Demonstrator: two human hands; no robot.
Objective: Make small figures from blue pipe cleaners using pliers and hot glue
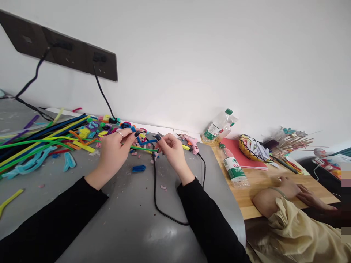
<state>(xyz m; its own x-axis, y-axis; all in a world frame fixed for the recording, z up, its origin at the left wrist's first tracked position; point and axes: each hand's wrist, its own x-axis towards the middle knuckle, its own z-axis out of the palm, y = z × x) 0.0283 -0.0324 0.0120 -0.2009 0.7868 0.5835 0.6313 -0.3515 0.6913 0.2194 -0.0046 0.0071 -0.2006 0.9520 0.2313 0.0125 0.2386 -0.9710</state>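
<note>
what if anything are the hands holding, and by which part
A bent blue fuzzy strip: left hand pinching near one end, right hand at the other; the right grip's exact hold is unclear.

Two hands belong to the person, one left hand (113, 149) and one right hand (174, 154), with one blue strip (148, 141) between them. Two more hands (289, 187) belong to a co-worker. There are two tabletops (123, 215), three plastic bottles (212, 130), one pink glue gun (194, 145), one basket (244, 152), one short blue bundle (138, 168), one ring (119, 133), one dark wall panel (78, 60) and two plugs (100, 57). The fuzzy stems (70, 127) number more than ten, too tangled for an exact count.
</note>
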